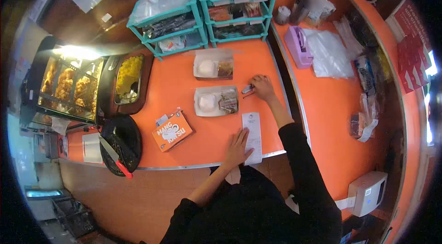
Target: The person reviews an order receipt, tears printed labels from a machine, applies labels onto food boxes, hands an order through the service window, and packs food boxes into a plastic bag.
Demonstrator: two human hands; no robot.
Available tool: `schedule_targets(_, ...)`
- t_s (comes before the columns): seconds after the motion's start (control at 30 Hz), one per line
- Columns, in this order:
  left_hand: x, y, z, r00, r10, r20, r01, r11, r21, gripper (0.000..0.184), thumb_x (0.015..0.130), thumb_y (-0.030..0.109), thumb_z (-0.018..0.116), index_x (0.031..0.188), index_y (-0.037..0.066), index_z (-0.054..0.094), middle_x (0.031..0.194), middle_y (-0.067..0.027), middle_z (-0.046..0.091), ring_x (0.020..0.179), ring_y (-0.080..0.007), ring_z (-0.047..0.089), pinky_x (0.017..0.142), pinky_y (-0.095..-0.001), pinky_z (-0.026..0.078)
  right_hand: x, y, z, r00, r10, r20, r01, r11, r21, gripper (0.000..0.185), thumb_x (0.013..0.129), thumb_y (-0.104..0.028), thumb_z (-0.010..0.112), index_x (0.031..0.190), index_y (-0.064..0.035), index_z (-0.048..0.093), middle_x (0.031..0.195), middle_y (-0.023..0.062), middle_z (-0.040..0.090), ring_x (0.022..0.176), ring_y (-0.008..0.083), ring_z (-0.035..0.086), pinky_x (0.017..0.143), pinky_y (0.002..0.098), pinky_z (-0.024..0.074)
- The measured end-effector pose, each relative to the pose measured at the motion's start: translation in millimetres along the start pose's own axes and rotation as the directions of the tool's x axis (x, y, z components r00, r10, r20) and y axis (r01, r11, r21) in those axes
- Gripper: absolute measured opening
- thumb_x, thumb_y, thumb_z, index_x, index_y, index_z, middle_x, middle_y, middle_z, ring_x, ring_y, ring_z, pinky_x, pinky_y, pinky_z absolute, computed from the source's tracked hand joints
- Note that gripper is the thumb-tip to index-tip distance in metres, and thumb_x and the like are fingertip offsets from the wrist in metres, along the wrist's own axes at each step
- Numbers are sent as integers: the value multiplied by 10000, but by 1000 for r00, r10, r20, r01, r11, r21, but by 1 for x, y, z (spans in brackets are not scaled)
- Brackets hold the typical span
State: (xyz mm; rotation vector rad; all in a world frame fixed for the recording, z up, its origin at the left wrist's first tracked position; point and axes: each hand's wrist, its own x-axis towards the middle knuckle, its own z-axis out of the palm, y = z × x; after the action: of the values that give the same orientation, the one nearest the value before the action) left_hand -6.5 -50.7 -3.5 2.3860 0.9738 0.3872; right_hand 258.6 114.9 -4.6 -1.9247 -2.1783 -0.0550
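Observation:
My left hand point(238, 148) lies on the orange counter with its fingers spread, touching the left edge of a long printed receipt point(251, 136). Farther up and to the right, my right hand point(262, 88) is closed round a small grey object, perhaps a stapler point(248, 89), on the counter. Left of that hand are two open boxes, the nearer one point(215, 101) and the farther one point(213, 66), each with a white mound of rice and other food. An orange printed box point(172, 130) sits closed to the left of the receipt.
A knife point(115, 155) with a red handle rests on a round black board point(131, 140) at left. Behind are a lit fried-food case point(69, 87), a yellow food tray point(130, 80) and teal racks point(200, 18). A purple holder point(298, 47) and a printer point(369, 193) stand at right.

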Motion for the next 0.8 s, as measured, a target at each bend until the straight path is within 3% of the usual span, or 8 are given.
schedule_targets(0.13,28,4,12,1000,9,20,-10,998,64,802,847,444,632,1454,16,329,1549,-116,279,1450,-294,226,1153,-538,168,2,-1,-20,999,-43,17,42,999,29,217,801,-106,621,1017,-116,606,1062,86,577,1066,277,542,932,421,383)
schedule_targets(0.2,44,4,23,1000,4,13,-4,999,51,801,855,470,618,1455,25,332,1558,-114,268,1457,-294,210,1154,-552,147,-11,0,-28,968,91,-234,-57,987,149,192,816,-100,620,1004,-71,595,1046,109,570,1024,309,545,906,430,403)
schedule_targets(0.3,63,5,40,999,28,-30,-25,994,108,792,863,512,602,1452,52,336,1559,-120,254,1462,-302,192,1159,-560,130,-71,6,-24,948,266,-175,-218,942,254,262,836,-137,618,1084,-56,585,1107,131,580,1107,317,532,964,462,397)
schedule_targets(0.43,77,16,52,997,44,-56,-38,994,106,784,864,520,605,1444,61,346,1564,-118,244,1464,-304,187,1161,-567,111,-116,2,-27,981,173,84,-192,908,373,301,837,-132,619,1128,-64,589,1146,135,576,1120,326,526,971,463,402)
schedule_targets(0.6,72,28,47,999,-7,-46,9,999,41,831,844,537,623,1451,54,326,1556,-148,236,1470,-309,158,1161,-568,112,-112,-7,-40,981,127,-147,-89,966,243,314,806,-93,653,1118,-98,619,1178,113,571,1122,310,529,945,446,418)
schedule_targets(0.7,56,24,33,998,-39,-57,36,998,-49,822,837,487,659,1442,43,324,1506,-196,269,1445,-372,179,1156,-572,125,-104,-11,-41,959,196,-205,-108,921,375,271,811,-106,662,1081,-104,639,1179,101,571,1111,296,535,910,453,427)
schedule_targets(0.77,29,6,34,981,-134,-138,92,957,-276,755,842,378,679,1416,26,335,1436,-234,303,1386,-440,231,1140,-569,161,-105,-18,-42,966,199,-167,-119,910,397,246,825,-165,674,1058,-95,644,1182,120,565,1101,303,537,886,445,432)
schedule_targets(0.8,15,-13,32,942,-176,-284,144,981,-129,737,833,335,683,1404,21,339,1423,-241,303,1360,-451,253,1126,-578,176,-103,-24,-44,900,420,120,-420,755,504,270,818,-194,689,1063,-92,643,1173,136,566,1102,307,535,884,443,428)
